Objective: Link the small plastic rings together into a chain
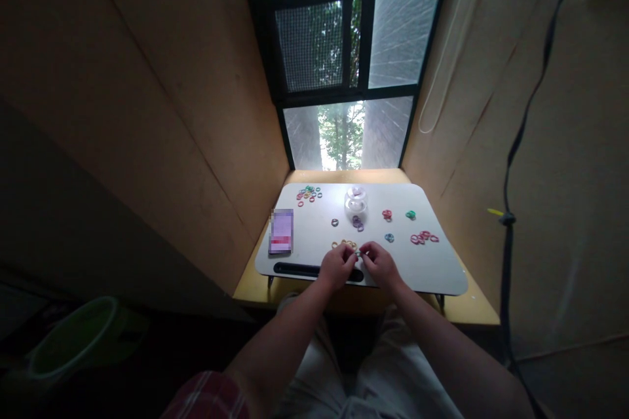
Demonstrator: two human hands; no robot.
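Near the front edge of a white tabletop (314,229), the person's left hand (339,266) and right hand (381,266) are pinching a small greenish ring (358,253) between their fingertips, the left partly covering a black slot (295,269). Yellow rings (344,243) are lying just beyond, a phone (282,231) is resting leftward, purple rings (360,226) are sitting before a clear jar (356,204), and mixed rings (308,194) are crowding the far left corner.

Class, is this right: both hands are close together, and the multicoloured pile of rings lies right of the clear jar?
Not quite. The head view shows the left hand and right hand close together, but the multicoloured pile of rings lies left of the clear jar.
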